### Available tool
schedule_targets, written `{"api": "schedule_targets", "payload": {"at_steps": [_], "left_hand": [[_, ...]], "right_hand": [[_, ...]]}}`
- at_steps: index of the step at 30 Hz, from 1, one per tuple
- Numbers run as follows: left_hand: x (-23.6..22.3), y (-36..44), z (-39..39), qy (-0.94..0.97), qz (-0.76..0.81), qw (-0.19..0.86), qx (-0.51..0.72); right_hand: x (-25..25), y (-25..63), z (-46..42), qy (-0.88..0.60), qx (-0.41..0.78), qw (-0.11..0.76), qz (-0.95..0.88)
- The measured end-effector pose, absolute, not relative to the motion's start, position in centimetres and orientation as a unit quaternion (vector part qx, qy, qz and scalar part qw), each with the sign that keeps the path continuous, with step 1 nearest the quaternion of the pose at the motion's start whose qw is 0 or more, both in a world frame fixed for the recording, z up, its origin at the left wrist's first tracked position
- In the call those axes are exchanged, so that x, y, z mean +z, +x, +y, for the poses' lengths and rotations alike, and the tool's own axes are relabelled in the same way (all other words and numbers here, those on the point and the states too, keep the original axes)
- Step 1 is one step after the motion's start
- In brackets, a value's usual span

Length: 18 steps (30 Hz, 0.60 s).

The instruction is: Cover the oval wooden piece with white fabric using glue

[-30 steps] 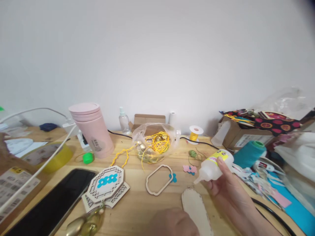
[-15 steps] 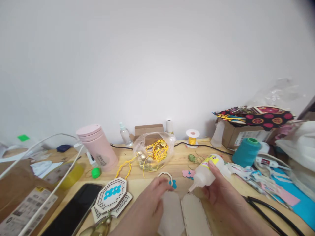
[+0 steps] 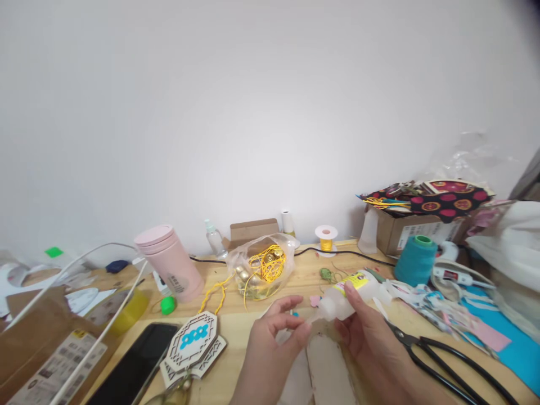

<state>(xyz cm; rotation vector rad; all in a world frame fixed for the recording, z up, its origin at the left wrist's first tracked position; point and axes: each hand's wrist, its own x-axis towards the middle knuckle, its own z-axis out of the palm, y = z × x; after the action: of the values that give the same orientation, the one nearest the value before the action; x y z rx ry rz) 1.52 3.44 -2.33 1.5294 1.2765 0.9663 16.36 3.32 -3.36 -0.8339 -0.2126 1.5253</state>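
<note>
My right hand (image 3: 367, 332) is closed around a translucent glue bottle (image 3: 337, 304) with a yellow label, tilted nozzle-down to the left. The thumb and index finger of my left hand (image 3: 274, 349) close at the tip of its nozzle, while the other fingers stay raised. Beneath my hands lie two long pale flat pieces with cut corners, side by side: a whitish one (image 3: 297, 382) partly covered by my left hand, and a cream one (image 3: 331, 371). A small pink cutout (image 3: 314, 301) shows behind the nozzle. Bits of blue peek past my left fingers.
Black-handled scissors (image 3: 426, 349) lie at the right, near teal thread (image 3: 415, 261) and paper scraps. Behind stands a plastic bag (image 3: 257, 270) with yellow cord and golden bells. Leftward are octagonal wooden ornaments (image 3: 194, 340), a phone (image 3: 133, 365), a pink tumbler (image 3: 171, 264) and a cardboard box (image 3: 42, 349).
My left hand has risen from the whitish piece and moved right to the nozzle tip. The bottle has tipped flatter and shifted slightly left and down. The scissors show more.
</note>
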Motion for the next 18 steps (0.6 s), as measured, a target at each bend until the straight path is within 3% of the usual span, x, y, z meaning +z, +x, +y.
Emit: {"api": "schedule_targets", "payload": {"at_steps": [7,12,18], "left_hand": [[-1.4,0.4,2.5,0.711,0.51,0.298,0.381],[-0.2,-2.8,0.8,0.71,0.549,0.283,0.338],[-0.8,-11.4,-0.1,0.682,0.703,0.031,0.198]], "right_hand": [[-3.4,16.2,2.9,-0.345,0.671,0.648,-0.1],[-3.4,16.4,2.6,-0.338,0.678,0.644,-0.106],[-3.6,16.5,2.5,-0.359,0.68,0.628,-0.123]]}}
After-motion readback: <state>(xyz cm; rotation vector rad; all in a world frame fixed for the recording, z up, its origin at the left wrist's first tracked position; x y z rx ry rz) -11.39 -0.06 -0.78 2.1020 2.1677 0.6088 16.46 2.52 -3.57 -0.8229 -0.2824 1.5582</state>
